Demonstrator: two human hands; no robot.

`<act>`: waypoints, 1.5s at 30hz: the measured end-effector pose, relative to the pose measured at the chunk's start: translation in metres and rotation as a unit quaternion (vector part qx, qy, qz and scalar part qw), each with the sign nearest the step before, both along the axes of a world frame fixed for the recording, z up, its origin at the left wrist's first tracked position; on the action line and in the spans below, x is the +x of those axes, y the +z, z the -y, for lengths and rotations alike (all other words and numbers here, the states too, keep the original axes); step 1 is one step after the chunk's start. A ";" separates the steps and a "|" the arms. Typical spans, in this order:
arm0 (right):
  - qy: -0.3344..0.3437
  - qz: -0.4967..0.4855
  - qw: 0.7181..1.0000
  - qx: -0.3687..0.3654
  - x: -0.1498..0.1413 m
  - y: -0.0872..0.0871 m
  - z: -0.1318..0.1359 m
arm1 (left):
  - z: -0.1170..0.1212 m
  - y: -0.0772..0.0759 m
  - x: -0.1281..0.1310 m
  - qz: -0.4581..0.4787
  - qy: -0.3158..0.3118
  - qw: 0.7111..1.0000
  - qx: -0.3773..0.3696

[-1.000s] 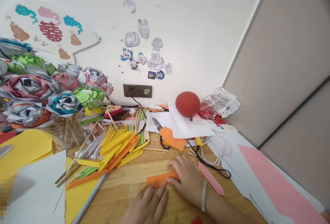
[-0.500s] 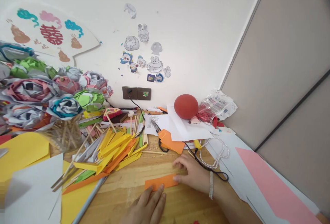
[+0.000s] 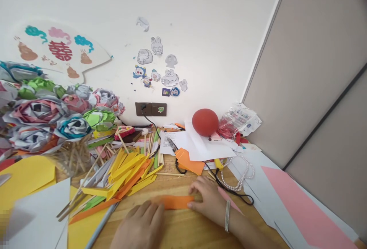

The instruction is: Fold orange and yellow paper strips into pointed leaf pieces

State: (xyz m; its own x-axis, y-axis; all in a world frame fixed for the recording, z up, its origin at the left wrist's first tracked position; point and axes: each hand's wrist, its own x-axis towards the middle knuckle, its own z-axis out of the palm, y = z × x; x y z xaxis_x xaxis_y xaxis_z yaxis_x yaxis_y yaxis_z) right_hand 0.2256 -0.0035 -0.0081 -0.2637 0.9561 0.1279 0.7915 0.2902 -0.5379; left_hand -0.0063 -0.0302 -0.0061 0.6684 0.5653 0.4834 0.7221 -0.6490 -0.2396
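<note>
An orange paper strip (image 3: 177, 202) lies lengthwise on the wooden table between my hands. My left hand (image 3: 140, 220) rests at the strip's left end, its fingers laid out and slightly smeared by motion, covering that end. At the other end my right hand (image 3: 210, 197) holds the strip, with the thumb on its edge and the bent index finger just above. A bracelet (image 3: 227, 215) circles my right wrist. Just beyond the hands are a small stack of orange paper pieces (image 3: 190, 161) and a pair of scissors (image 3: 172, 144), partly covered by them.
Folded yellow strips (image 3: 126, 168) and thin sticks (image 3: 83, 182) are heaped at left, near paper flowers (image 3: 37, 111). A red balloon (image 3: 205, 122) sits on white paper at the back. A bead string (image 3: 246, 172), black cord (image 3: 243, 197) and pink sheet (image 3: 304, 203) lie at right.
My left hand has slid left along the strip to its far end. The right hand has shifted slightly left, uncovering a pink piece beside its wrist. The camera view has tilted up a little.
</note>
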 end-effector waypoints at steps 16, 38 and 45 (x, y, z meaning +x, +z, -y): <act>0.191 -0.109 0.975 0.036 -0.013 0.005 0.013 | -0.006 -0.005 0.012 0.066 -0.159 0.985 -0.026; 0.249 -0.039 0.966 0.058 -0.015 0.004 0.008 | -0.025 0.009 -0.015 0.149 -0.176 0.864 -0.447; 0.188 -0.049 0.980 0.031 -0.023 0.002 0.013 | -0.025 0.008 -0.008 0.177 -0.168 0.868 -0.433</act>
